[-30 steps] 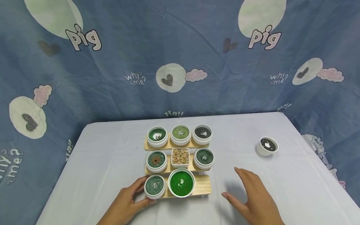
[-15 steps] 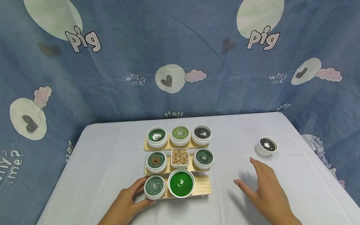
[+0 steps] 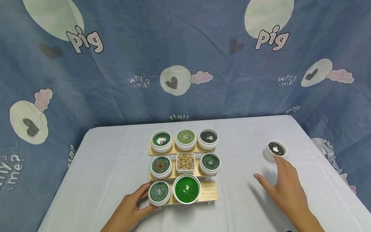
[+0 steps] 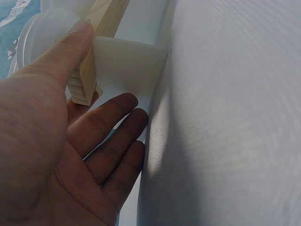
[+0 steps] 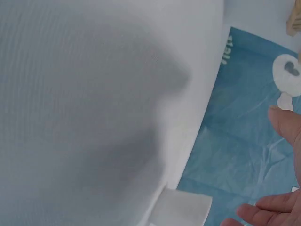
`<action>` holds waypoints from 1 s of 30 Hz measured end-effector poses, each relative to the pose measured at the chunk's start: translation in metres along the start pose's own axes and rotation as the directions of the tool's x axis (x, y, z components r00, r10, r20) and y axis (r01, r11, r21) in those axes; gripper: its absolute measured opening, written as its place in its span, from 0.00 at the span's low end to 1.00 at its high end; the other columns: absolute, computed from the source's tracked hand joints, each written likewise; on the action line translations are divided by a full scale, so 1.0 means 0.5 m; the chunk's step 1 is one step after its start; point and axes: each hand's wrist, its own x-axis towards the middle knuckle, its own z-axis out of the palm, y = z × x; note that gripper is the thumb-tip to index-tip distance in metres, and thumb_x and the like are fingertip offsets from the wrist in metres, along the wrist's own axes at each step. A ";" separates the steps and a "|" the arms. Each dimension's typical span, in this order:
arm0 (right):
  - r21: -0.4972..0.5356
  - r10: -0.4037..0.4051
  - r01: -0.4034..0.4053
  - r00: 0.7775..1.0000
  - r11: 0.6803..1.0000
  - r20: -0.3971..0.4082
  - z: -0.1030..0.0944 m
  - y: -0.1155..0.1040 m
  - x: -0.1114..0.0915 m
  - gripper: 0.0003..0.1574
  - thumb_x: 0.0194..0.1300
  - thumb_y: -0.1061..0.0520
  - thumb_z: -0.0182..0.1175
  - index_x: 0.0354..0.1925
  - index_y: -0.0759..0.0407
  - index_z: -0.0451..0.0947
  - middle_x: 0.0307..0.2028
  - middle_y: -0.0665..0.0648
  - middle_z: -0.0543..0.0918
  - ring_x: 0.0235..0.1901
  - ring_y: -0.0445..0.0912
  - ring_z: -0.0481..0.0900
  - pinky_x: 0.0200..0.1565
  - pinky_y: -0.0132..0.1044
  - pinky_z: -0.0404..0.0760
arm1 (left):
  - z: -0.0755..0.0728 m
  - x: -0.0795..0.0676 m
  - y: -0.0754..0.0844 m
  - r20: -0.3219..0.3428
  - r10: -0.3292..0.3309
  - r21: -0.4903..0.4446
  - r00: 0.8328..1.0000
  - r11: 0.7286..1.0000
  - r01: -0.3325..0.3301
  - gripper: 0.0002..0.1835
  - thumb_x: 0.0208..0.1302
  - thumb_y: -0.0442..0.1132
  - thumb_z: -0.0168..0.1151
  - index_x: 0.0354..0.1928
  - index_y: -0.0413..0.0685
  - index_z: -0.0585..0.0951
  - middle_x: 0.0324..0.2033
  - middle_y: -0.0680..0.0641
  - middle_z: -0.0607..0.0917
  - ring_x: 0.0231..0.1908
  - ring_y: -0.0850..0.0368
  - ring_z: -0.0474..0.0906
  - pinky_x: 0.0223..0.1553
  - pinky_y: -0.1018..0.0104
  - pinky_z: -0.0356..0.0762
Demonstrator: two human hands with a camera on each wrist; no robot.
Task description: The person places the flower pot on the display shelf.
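Observation:
A three-step wooden stand (image 3: pixel 209 190) carries several white jars with green or dark contents. My left hand (image 3: pixel 131 207) is at the left end of its front step, beside a jar of grey-green stuff (image 3: pixel 159 191). In the left wrist view, the thumb (image 4: pixel 61 56) lies on the board's front edge and the index finger goes behind it; the other fingers are loosely bent. My right hand (image 3: pixel 287 191) hovers over the cloth with thumb and fingers spread. Its index fingertip overlaps a white cup (image 3: pixel 270 156) with dark contents in the head view; the right wrist view shows them apart.
A square dish of nut-like pieces (image 3: pixel 185 161) sits mid-stand. The largest bowl, bright green inside (image 3: pixel 187 189), is on the front step. White cloth (image 3: pixel 116 161) covers the table, with a blue printed curtain (image 3: pixel 121 106) behind.
My right hand has moved right and away from me, from beside the stand to the lone cup, its fingers still spread. The left hand and the stand have stayed put.

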 end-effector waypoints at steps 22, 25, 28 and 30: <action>-0.037 0.122 -0.121 0.992 0.992 0.029 0.006 0.073 0.068 0.70 0.59 0.47 0.79 0.77 0.78 0.47 0.70 0.82 0.58 0.68 0.79 0.55 0.67 0.74 0.58 | 0.000 -0.001 -0.005 -0.002 0.044 0.024 0.999 0.999 -0.044 0.37 0.59 0.58 0.77 0.69 0.60 0.76 0.57 0.62 0.87 0.62 0.59 0.79 0.64 0.56 0.77; -0.055 0.150 -0.146 0.986 0.988 0.080 0.010 0.080 0.080 0.71 0.62 0.44 0.77 0.77 0.80 0.44 0.71 0.84 0.56 0.69 0.79 0.54 0.68 0.74 0.57 | 0.000 0.000 -0.004 -0.004 0.032 0.015 0.999 0.999 -0.032 0.37 0.59 0.58 0.78 0.69 0.61 0.76 0.57 0.63 0.86 0.62 0.60 0.79 0.65 0.56 0.76; -0.074 0.169 -0.161 0.979 0.984 0.117 0.015 0.086 0.089 0.71 0.64 0.41 0.75 0.77 0.81 0.43 0.72 0.84 0.54 0.70 0.80 0.52 0.67 0.75 0.57 | -0.001 0.000 -0.003 -0.006 0.016 0.006 1.000 1.000 -0.016 0.38 0.58 0.58 0.78 0.70 0.62 0.76 0.57 0.64 0.86 0.63 0.60 0.79 0.66 0.55 0.75; -0.087 0.183 -0.172 0.973 0.981 0.140 0.019 0.092 0.093 0.72 0.65 0.40 0.74 0.77 0.82 0.42 0.72 0.84 0.53 0.71 0.79 0.51 0.66 0.76 0.57 | -0.001 0.000 -0.002 -0.003 0.014 0.003 1.000 1.000 -0.014 0.38 0.58 0.58 0.78 0.70 0.63 0.76 0.57 0.64 0.86 0.63 0.60 0.78 0.66 0.54 0.75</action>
